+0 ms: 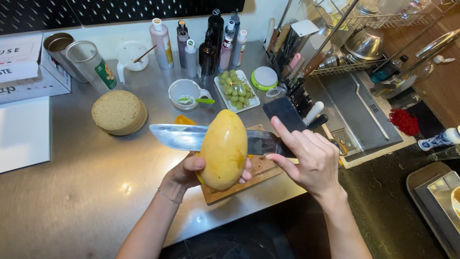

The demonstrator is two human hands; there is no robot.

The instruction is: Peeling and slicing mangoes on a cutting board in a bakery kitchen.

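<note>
The left hand point(189, 171) grips a yellow mango point(224, 149) from below, holding it upright above the near edge of a wooden cutting board point(261, 169). The right hand point(309, 158) clasps the handle of a large knife point(184, 135), whose broad blade runs leftward behind the mango. A plate of green grapes point(236, 89) sits farther back.

Home kitchen, steel counter point(86, 192), knife block point(299, 103), dish rack point(364, 29), sauce bottles point(206, 45)
</note>
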